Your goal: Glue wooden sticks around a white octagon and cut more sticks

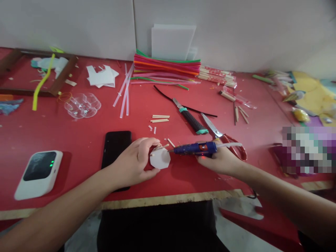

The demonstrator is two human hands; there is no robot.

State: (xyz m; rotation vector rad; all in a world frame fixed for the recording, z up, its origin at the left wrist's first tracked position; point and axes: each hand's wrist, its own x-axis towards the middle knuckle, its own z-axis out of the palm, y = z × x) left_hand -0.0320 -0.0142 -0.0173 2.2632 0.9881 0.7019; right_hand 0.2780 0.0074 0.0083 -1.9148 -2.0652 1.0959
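Observation:
My left hand (pixel 140 159) is closed around the edge of a small white octagonal piece (pixel 160 159), with short wooden sticks (pixel 162 146) along its upper rim. In my right hand (pixel 219 159) is a blue hot glue gun (pixel 195 149), lying nearly level. Its nozzle points left and meets the upper right edge of the white piece; whether it touches cannot be told. A glue stick (pixel 231 144) sticks out of the gun's rear. One loose stick (pixel 170 142) lies just behind the nozzle.
Behind my hands lie short sticks (pixel 160 121), a utility knife (pixel 193 119) and red-handled scissors (pixel 222 134). A black phone (pixel 115 147) is partly under my left hand, with a white device (pixel 39 174) further left. Colourful pipe cleaners (pixel 166 66) lie by the wall.

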